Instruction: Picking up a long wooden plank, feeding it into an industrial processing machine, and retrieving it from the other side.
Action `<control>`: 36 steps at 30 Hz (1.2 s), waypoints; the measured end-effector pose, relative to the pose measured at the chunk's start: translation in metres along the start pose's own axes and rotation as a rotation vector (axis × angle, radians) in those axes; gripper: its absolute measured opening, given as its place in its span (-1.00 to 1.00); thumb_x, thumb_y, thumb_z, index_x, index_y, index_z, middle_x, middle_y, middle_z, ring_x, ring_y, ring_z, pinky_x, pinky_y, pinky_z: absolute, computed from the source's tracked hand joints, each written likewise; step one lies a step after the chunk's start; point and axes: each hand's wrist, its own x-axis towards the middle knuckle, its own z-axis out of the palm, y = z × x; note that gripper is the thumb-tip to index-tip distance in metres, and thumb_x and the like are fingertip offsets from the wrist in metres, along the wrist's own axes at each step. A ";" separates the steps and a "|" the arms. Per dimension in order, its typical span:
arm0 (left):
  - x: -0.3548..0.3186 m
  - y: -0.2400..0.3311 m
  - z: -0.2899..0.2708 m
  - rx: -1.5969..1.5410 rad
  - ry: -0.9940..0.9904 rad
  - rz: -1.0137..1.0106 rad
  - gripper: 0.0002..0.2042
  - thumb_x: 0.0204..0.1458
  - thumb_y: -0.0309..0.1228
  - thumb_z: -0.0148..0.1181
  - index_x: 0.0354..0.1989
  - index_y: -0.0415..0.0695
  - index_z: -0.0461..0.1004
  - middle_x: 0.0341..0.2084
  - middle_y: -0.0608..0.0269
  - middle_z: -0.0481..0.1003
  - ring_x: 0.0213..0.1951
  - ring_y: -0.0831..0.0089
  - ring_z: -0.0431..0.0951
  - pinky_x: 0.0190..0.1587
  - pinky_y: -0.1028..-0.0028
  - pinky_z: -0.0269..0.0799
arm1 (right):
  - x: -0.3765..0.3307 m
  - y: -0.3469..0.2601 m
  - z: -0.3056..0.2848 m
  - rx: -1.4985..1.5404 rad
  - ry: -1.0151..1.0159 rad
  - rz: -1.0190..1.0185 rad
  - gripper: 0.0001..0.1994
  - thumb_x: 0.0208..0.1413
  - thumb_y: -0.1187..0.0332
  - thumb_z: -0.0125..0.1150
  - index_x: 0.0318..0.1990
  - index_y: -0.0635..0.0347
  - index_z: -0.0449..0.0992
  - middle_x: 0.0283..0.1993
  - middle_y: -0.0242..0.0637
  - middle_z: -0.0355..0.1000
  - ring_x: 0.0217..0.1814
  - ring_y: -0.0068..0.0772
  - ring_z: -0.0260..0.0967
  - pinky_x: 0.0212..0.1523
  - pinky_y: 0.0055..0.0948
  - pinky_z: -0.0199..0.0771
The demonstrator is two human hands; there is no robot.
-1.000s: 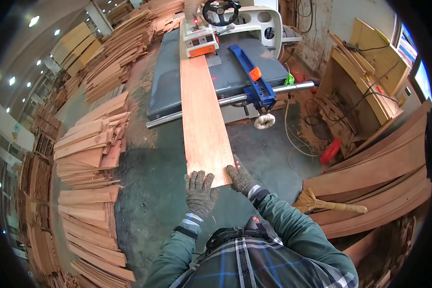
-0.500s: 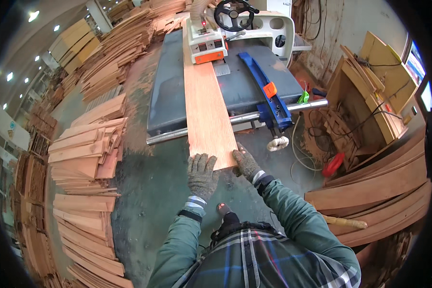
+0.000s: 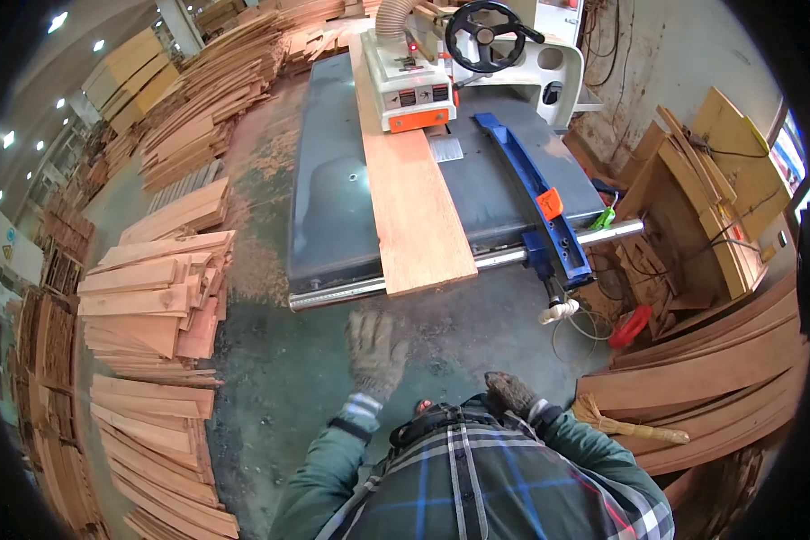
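A long wooden board (image 3: 420, 211) lies flat on the dark grey table of a woodworking machine (image 3: 328, 216). Its far part passes beside the white machine head (image 3: 408, 85), and its near end overhangs the metal rail. Short of that end, touching nothing, my left hand (image 3: 376, 354) in a knitted grey glove is open with fingers stretched forward. My right hand (image 3: 511, 394), gloved too, is drawn back near my waist, off the board. Its fingers are loosely bent and foreshortened, with nothing visible in them. A blue fence (image 3: 531, 193) with an orange block stands right of the board.
Stacked boards (image 3: 153, 297) line the floor on the left. Curved planks (image 3: 702, 360) lie at the right, with a straw-coloured brush (image 3: 634, 427) on them. A black handwheel (image 3: 486, 38) tops the machine. Wooden panels (image 3: 711, 198) lean near the wall.
Both hands have let go of the board. It now sits farther forward, its near end close to the rail. My right hand has pulled back toward my waist.
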 end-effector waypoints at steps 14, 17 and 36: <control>-0.334 -0.140 0.023 -0.013 -0.821 -0.796 -0.70 0.20 -0.30 -0.12 -0.07 -0.14 0.51 0.02 0.00 0.48 0.11 0.04 0.45 0.19 0.18 0.35 | 0.095 -0.074 -0.004 -0.269 -0.236 -0.040 -0.53 0.24 0.15 0.11 0.14 0.37 0.42 0.05 0.03 0.49 0.11 -0.15 0.43 0.13 -0.33 0.39; -0.302 -0.099 0.035 0.092 -1.032 -0.616 -0.74 0.15 -0.35 -0.05 -0.11 -0.15 0.53 -0.03 -0.05 0.50 0.07 -0.01 0.46 0.12 0.15 0.40 | 0.127 -0.094 0.004 -0.298 -0.292 -0.040 -0.54 0.21 0.19 0.15 0.17 0.30 0.40 -0.19 -0.13 0.49 -0.20 -0.27 0.44 -0.10 -0.35 0.46; -0.388 -0.254 0.036 -0.178 -0.624 -1.073 -0.82 0.11 -0.28 0.03 -0.31 -0.07 0.52 -0.26 -0.04 0.55 -0.14 -0.07 0.52 -0.08 0.05 0.43 | 0.270 -0.183 0.235 -0.792 -0.574 -0.207 -0.51 0.22 0.05 0.02 0.17 0.17 0.43 0.15 0.02 0.43 0.17 0.05 0.39 0.19 -0.18 0.35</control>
